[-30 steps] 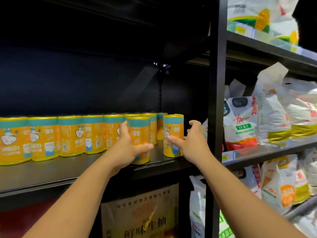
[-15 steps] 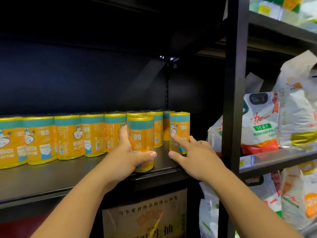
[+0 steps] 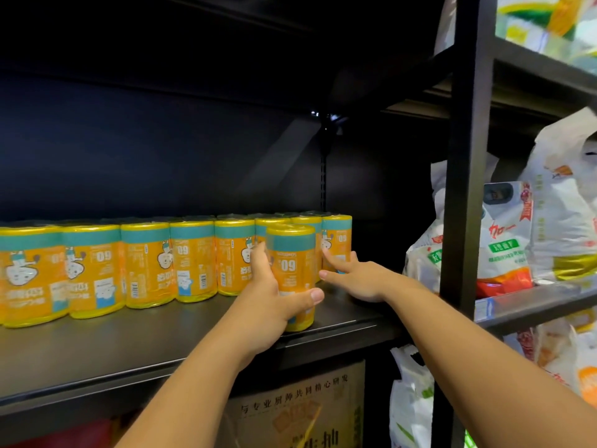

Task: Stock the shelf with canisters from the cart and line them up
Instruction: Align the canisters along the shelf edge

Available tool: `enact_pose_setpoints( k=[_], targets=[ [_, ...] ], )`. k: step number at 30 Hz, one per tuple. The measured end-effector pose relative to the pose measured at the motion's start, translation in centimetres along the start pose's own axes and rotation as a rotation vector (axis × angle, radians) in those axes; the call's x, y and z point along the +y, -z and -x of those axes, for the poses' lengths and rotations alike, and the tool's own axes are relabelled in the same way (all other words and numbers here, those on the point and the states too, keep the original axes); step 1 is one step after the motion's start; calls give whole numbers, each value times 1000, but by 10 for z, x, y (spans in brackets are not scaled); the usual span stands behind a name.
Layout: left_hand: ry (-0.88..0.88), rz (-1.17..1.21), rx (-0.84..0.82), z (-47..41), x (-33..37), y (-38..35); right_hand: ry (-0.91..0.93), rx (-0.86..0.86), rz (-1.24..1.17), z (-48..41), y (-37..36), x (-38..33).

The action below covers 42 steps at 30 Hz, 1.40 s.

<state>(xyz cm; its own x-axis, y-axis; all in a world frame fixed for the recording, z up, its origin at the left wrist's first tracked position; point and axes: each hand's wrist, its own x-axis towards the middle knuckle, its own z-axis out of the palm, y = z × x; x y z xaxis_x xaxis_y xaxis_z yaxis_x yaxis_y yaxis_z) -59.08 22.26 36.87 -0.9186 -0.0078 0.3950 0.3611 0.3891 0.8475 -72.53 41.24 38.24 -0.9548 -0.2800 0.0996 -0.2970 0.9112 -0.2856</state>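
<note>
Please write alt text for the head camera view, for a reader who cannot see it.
A person's left hand grips a yellow canister at the front of a dark shelf; the right hand touches the last canister in the row behind.

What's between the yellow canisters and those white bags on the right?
A black upright post of the rack, and before it a bare dark stretch of the shelf, seen in the head view.

Perhaps nine canisters [image 3: 193, 260]; one left hand [image 3: 268, 305], one right hand [image 3: 358, 279].
</note>
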Motion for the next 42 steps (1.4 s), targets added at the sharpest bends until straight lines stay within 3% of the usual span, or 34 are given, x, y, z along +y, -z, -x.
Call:
enact_pose_setpoints(
  k=[4, 10, 12, 18, 22, 26, 28, 31, 36, 42],
  targets=[
    [17, 12, 17, -2, 0, -2, 44, 27, -167, 8, 4, 2],
    [94, 23, 37, 2, 9, -3, 237, 453, -555, 75, -1, -2],
    [93, -65, 57, 6, 10, -1, 296, 423, -596, 101, -4, 2],
    [86, -63, 140, 9, 16, -4, 416, 101, -511, 144, -2, 17],
    [19, -277, -44, 8, 26, -14, 451, 98, -525, 148, -3, 17],
    [36, -503, -237, 13, 28, -8, 431, 157, -480, 144, -6, 12],
    [50, -632, -241, 15, 21, 2, 387, 219, -355, 139, -11, 7],
    [35, -932, -165, 19, 6, 19, 179, 315, -155, 131, -20, -4],
    [37, -1008, -92, 31, -2, 23, -26, 260, 13, 113, -21, -6],
    [32, -1074, -80, 35, -2, 16, -60, 228, -5, 78, -18, 5]
  ],
)
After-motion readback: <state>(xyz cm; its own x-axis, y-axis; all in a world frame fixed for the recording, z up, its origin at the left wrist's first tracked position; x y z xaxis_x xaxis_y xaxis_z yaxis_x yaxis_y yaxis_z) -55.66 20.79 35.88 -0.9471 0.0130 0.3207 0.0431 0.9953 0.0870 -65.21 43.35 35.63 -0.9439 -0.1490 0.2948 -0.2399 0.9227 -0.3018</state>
